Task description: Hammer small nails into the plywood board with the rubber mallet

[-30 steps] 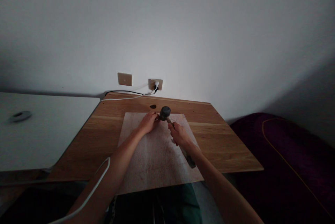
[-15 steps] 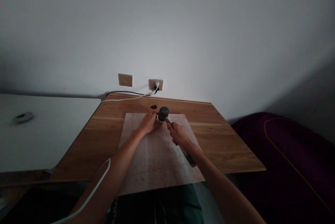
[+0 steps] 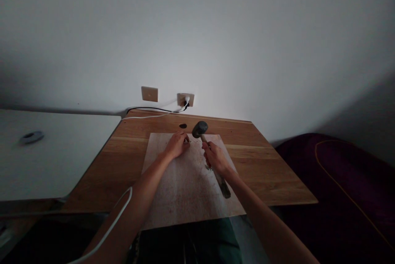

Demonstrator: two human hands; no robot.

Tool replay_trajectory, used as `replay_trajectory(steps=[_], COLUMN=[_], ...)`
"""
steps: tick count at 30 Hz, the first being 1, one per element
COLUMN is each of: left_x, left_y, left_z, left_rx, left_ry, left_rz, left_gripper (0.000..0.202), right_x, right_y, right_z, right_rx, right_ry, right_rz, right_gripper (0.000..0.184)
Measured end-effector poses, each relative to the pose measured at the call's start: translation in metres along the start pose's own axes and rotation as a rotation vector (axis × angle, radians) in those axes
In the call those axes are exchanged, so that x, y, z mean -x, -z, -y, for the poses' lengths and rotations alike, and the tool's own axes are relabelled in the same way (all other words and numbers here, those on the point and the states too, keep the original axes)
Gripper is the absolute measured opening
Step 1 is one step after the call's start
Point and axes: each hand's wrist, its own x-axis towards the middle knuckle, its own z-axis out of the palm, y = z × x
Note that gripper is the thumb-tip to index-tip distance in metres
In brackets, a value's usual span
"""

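Note:
My right hand [image 3: 215, 157] is closed around the wooden handle of a rubber mallet [image 3: 200, 129]. The mallet's dark head is raised above the far part of a thin wooden board [image 3: 175, 192], and its handle end points back toward me. On the board, to the left of the mallet head, my left hand [image 3: 177, 144] rests with its fingers pinched. A tiny pale thing shows at those fingertips, too small to name. Several small thin pieces [image 3: 209, 167] lie on the board beside my right hand, partly hidden by it.
Under the board is a wooden tabletop [image 3: 262, 173] with a dark hole [image 3: 183, 126] near the wall. Cables [image 3: 154, 115] run from a wall socket [image 3: 185, 99]. At the left stands a white table [image 3: 61, 161] with a grey ring-shaped object [image 3: 32, 137]. Purple fabric [image 3: 299, 157] lies at the right.
The mallet head has lifted and moved right, away from my left fingertips. My left hand stays at nearly the same spot on the board, and the small pieces now show.

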Motion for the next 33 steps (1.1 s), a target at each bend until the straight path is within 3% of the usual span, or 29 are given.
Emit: replay_trajectory(steps=[4,8,12,21,27,33], left_x=[0.000,-0.001,-0.001,-0.001,-0.001,-0.001], left_y=[0.000,0.002,0.002,0.000,-0.002,-0.001], left_z=[0.001,-0.001,0.001,0.005,0.007,0.005], left_rx=[-0.001,-0.017,-0.032,-0.020,-0.006,-0.019], left_ry=[0.025,0.038,0.054,0.061,0.058,0.057], left_rz=[0.013,0.013,0.010,-0.005,-0.019,-0.013], left_gripper=[0.009,0.009,0.007,0.009,0.008,0.002], right_x=[0.002,0.001,0.000,0.000,-0.002,0.003], right_y=[-0.002,-0.007,-0.008,-0.004,-0.008,-0.008], right_z=[0.004,0.000,-0.005,-0.004,-0.002,-0.005], right_rx=[-0.002,0.135,0.095,0.263,0.338,0.397], right_ry=[0.051,-0.016,-0.061,0.023,0.104,0.019], right_rz=[-0.001,0.039,0.043,0.056,-0.040,-0.018], right_gripper=[0.026,0.027,0.030,0.028,0.031,0.030])
